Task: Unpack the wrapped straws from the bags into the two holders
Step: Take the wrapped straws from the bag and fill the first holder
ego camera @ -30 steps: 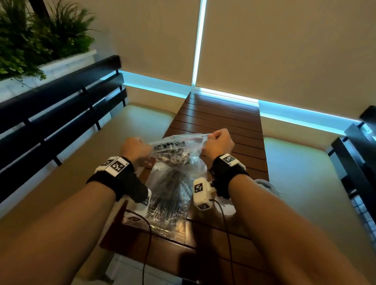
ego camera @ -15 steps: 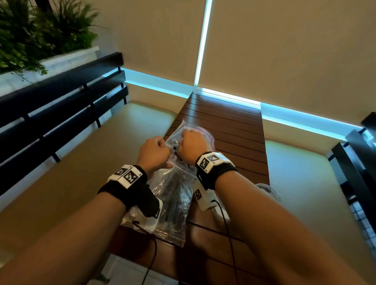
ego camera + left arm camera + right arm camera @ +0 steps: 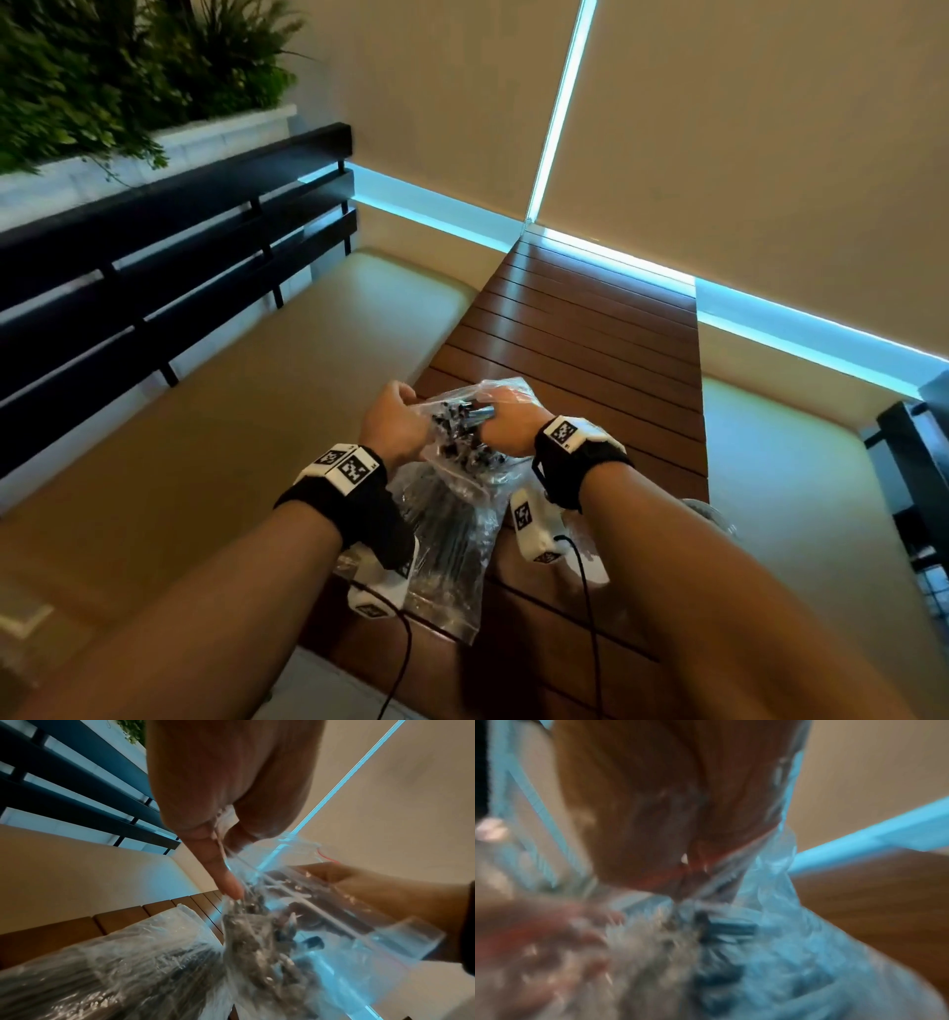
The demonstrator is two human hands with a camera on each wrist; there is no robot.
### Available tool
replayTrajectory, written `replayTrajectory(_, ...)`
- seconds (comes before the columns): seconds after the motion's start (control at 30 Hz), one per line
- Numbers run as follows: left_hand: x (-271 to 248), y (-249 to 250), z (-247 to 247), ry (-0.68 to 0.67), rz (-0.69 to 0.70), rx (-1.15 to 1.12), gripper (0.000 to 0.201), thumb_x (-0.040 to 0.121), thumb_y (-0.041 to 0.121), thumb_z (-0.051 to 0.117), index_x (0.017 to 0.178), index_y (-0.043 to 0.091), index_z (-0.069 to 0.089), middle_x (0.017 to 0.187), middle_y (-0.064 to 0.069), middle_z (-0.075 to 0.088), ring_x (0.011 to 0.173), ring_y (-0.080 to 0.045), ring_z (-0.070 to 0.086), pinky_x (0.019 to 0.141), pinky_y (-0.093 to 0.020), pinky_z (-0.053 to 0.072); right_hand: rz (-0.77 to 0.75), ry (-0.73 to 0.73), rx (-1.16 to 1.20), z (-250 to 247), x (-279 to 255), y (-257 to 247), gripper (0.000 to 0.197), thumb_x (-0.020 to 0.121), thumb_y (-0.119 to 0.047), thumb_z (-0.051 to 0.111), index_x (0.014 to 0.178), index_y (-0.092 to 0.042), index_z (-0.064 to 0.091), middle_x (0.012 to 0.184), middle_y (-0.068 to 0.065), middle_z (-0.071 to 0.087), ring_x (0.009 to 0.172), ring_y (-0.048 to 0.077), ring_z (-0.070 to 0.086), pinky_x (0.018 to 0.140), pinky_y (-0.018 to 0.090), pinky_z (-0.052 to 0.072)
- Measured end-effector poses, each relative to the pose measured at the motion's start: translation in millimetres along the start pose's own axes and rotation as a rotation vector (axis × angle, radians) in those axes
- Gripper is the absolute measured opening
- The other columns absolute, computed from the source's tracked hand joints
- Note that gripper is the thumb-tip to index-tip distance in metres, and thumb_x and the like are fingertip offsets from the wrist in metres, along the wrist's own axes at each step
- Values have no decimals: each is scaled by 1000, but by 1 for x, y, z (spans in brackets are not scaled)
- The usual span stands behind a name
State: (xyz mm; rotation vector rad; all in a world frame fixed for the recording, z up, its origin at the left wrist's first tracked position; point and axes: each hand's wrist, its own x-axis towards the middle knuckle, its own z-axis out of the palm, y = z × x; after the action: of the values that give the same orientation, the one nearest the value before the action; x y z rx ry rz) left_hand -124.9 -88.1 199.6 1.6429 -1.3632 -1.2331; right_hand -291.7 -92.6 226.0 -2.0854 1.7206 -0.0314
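Observation:
A clear zip bag (image 3: 452, 519) of dark wrapped straws (image 3: 457, 442) stands on the wooden slat table (image 3: 590, 329). My left hand (image 3: 395, 426) pinches the bag's mouth edge between thumb and forefinger (image 3: 226, 874). My right hand (image 3: 506, 421) is inside the bag, under the plastic, with its fingers curled on the straw tops. The right wrist view is blurred and shows only palm, plastic and straws (image 3: 680, 949). In the left wrist view a second plastic-covered bundle of dark straws (image 3: 115, 963) lies on the table below. A clear round holder (image 3: 711, 514) peeks out behind my right forearm.
Cream bench cushions (image 3: 308, 360) flank the table on both sides. A black slatted backrest (image 3: 179, 246) runs along the left, with plants (image 3: 102, 77) above it. Beige blinds (image 3: 719, 128) close off the far end. Cables (image 3: 585, 591) hang from my wrist cameras.
A second ago both hands held the bag's mouth stretched apart. They came together, and the right hand is now inside the bag on the straws.

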Motion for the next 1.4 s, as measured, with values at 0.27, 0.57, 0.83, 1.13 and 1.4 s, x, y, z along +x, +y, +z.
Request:
replayTrajectory(0.27, 10, -8, 2, -163, -29, 53, 20, 74, 29, 60, 73, 11, 67, 76, -11, 69, 69, -28, 61, 63, -40, 51, -52, -175, -145, 21, 31, 10, 48, 99, -28, 48, 146, -19, 43, 144, 10, 52, 130, 30, 51, 107, 38, 42)
replayTrajectory(0.57, 21, -21, 2, -192, -57, 7, 17, 94, 9, 56, 97, -4, 67, 80, -10, 62, 72, -21, 52, 64, -33, 39, -220, -57, -223, 23, 46, 14, 42, 88, -35, 58, 129, -27, 60, 130, -1, 61, 121, 21, 55, 98, 31, 43)
replayTrajectory(0.83, 24, -9, 11, -110, -61, -32, 32, 96, 2, 41, 80, 8, 69, 75, -5, 63, 69, -20, 53, 58, -25, 39, -322, 20, -216, 19, 43, 17, 29, 83, -28, 74, 107, -16, 65, 117, 3, 64, 101, 22, 58, 82, 29, 43)
replayTrajectory(1.13, 26, -2, 17, -60, -82, -107, 26, 98, 9, 41, 94, 10, 67, 89, -7, 72, 77, -21, 63, 60, -33, 52, -351, 106, -170, 28, 38, 30, 34, 92, -33, 59, 126, -25, 58, 117, 1, 66, 107, 23, 59, 94, 36, 48)
replayTrajectory(1.4, 39, 10, 23, -34, -104, -4, 22, 89, 11, 49, 80, 9, 70, 86, -16, 72, 85, -35, 70, 75, -54, 60, -439, 246, -36, 19, 19, 24, 43, 94, -26, 62, 137, -23, 53, 133, 3, 63, 124, 21, 56, 111, 38, 40)
